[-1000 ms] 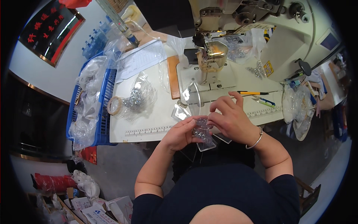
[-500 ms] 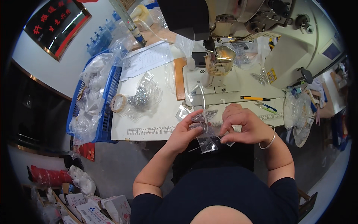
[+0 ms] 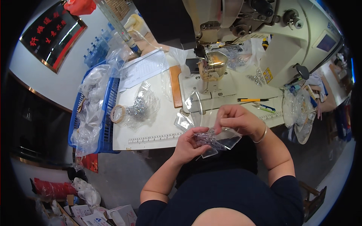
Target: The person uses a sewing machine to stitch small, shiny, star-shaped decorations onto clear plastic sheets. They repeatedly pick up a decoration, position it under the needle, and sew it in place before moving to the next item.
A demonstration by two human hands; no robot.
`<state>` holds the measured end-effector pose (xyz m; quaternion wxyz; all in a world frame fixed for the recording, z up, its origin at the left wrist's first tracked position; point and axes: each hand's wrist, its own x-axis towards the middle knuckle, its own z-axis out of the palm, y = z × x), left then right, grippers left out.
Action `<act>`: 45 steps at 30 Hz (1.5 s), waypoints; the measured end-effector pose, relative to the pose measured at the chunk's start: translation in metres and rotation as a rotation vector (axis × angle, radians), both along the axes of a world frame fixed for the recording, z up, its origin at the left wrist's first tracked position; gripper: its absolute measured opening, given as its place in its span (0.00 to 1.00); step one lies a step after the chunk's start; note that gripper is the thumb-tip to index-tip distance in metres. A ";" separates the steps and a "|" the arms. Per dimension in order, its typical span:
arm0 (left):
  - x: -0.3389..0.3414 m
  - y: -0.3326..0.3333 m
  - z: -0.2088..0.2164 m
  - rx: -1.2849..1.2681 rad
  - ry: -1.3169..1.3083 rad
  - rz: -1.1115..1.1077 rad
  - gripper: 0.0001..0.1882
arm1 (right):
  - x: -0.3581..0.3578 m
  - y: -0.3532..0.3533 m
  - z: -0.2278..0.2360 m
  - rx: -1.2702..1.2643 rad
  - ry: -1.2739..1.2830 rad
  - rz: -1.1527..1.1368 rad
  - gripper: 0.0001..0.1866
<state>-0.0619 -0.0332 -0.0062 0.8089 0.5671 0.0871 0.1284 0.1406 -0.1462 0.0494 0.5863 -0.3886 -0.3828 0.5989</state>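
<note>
My left hand (image 3: 188,146) grips a clear plastic piece with sparkly silver bits (image 3: 206,139), its thumb and fingers closed around one side. Stiff see-through flaps (image 3: 228,141) stick out from the piece toward the right and below. My right hand (image 3: 234,119) is just above it, fingers bent and pressed together in a pinch. Its fingertips are smeared by motion, and what they hold, if anything, cannot be made out. A bent clear strip (image 3: 194,105) and a shiny clear corner (image 3: 183,121) lie just beyond my left hand, by the sewing machine's (image 3: 212,69) bed.
Left on the white table sit a tape roll (image 3: 117,114) and a clear bag of sparkly bits (image 3: 137,109). A blue basket (image 3: 107,113) of plastic bags stands beside them. Pens (image 3: 252,100) lie right, near a ruler strip (image 3: 154,138) along the front edge.
My right hand has risen and moved a little left, with fingers more curled. My left hand has lowered slightly, and the clear piece is turned, its flaps now pointing right. The view has shifted.
</note>
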 end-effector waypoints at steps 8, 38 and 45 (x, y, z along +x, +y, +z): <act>0.007 0.011 0.009 0.078 0.044 -0.037 0.22 | -0.010 -0.008 0.051 -0.181 -0.280 0.171 0.07; 0.004 0.011 0.007 -0.055 0.037 -0.115 0.21 | -0.009 -0.008 0.026 -0.057 -0.624 0.084 0.07; 0.005 0.007 0.006 -0.081 0.015 -0.138 0.21 | -0.010 -0.007 0.026 -0.101 -0.635 0.078 0.07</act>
